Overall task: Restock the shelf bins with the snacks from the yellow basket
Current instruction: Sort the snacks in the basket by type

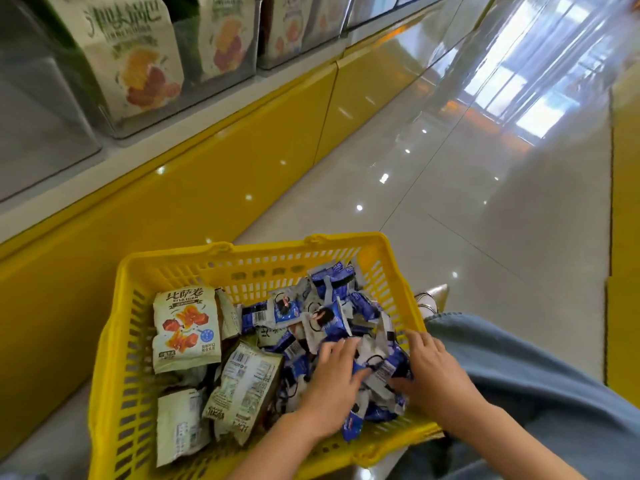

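A yellow basket point(263, 248) sits on the floor below the shelf bins point(41, 133), its long side running across the view. On its right side, the left hand point(332, 386) and right hand point(436, 372) curl round heaped blue packets point(332, 306). Beige snack bags point(187, 327) lie at its left side.

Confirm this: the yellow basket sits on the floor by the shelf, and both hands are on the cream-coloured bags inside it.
One detail is wrong. The head view shows the left hand and the right hand on the blue-and-white packets, not the cream-coloured bags, which lie apart from both hands. The rest holds: the yellow basket sits on the floor by the shelf.
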### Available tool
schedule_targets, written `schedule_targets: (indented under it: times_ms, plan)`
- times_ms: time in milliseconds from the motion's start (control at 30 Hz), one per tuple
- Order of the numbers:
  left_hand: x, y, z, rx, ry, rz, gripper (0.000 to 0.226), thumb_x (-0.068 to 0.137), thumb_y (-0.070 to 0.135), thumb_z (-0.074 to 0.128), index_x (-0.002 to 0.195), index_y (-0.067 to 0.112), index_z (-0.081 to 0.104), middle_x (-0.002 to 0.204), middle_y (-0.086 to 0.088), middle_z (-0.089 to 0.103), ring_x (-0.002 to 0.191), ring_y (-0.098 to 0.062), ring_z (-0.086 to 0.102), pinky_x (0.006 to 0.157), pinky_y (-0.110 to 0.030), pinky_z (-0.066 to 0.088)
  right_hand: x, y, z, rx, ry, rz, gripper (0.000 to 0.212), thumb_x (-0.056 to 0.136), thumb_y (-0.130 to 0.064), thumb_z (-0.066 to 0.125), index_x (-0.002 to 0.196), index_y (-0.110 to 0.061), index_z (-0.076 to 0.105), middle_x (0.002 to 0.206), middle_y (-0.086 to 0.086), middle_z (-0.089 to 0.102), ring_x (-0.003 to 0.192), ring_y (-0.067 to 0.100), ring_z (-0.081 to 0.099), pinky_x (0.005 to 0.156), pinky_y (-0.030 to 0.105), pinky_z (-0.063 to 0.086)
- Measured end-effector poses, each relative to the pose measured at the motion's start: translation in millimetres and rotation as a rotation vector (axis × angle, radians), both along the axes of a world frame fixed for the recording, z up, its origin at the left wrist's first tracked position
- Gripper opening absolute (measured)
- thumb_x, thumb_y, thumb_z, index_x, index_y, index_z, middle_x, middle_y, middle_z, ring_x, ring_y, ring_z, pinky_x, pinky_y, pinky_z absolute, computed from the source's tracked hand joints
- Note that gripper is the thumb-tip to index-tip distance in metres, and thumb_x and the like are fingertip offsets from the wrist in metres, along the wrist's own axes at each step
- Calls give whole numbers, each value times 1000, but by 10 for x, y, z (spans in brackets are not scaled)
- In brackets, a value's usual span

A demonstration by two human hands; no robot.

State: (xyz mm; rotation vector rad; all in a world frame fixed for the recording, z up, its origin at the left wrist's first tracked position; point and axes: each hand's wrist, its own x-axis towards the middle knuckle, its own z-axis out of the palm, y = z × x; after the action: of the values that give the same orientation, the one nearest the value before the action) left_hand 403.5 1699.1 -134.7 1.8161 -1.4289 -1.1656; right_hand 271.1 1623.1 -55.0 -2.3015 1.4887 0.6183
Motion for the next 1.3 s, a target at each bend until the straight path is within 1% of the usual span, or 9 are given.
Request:
schedule_targets:
  times_ms: [167,300,433,633,767,967,1067,1167,1300]
  plan:
    - [-92,131,-9,31,-145,-166,53,100,34,32,146,17,12,154,0,10,142,-17,3,115,-32,10,181,77,23,-62,-488,112,49,97,-32,43,143,-35,25,150,-16,25,136,7,29,109,22,25]
    - [52,236,-28,5,84,-136,42,95,38,42,135,27,30,143,12,27,129,-6,31,107,-28,31,251,124,-239,-5,-166,266,54,96,-53,23,144,-29,29,153,-9,23,144,12,7,117,31,7]
    - [353,295,-94,-23,3,53,31,97,30,40,128,28,39,130,14,39,98,4,50,86,-15,42,94,182,-366,-65,-51,334,49,97,-53,21,137,-29,38,143,-6,40,140,15,20,112,33,19]
    - [850,114,-285,45,-109,210,40,97,31,41,135,20,36,141,4,33,128,-10,37,108,-25,27,201,116,-358,-82,-187,237,41,95,-45,36,132,-30,43,142,-9,35,132,13,28,111,30,22]
    - [1041,-182,-425,168,-79,257,54,96,39,42,142,16,27,148,-2,28,136,-17,28,110,-31,24,551,-215,-447,-178,-471,20,56,91,-46,50,138,-21,33,142,-4,35,133,12,29,109,22,22]
    - [940,-518,-663,394,178,208,65,93,49,42,145,16,23,150,-7,29,135,-23,32,109,-37,30,926,-752,-929,50,-387,-252,109,76,-65,57,149,-9,-2,157,11,5,145,24,5,116,35,13]
    - [879,-646,-684,422,409,367,63,90,52,43,141,16,30,137,-8,45,120,-20,46,96,-31,37,982,-822,-1096,11,-321,-272,111,72,-69,58,149,-10,3,153,14,17,141,30,19,112,41,26]
    - [782,-753,-689,394,559,402,64,91,48,47,143,18,26,149,-4,30,133,-20,33,104,-33,29,993,-913,-1140,-17,-284,-275,93,71,-62,65,140,-12,29,137,13,38,123,29,43,94,37,43]
    - [655,-700,-665,350,488,315,70,87,45,57,145,20,25,150,3,29,136,-15,29,99,-24,27,934,-1017,-1118,23,-329,-301,72,76,-48,68,131,-10,39,127,10,45,106,26,53,76,28,43]
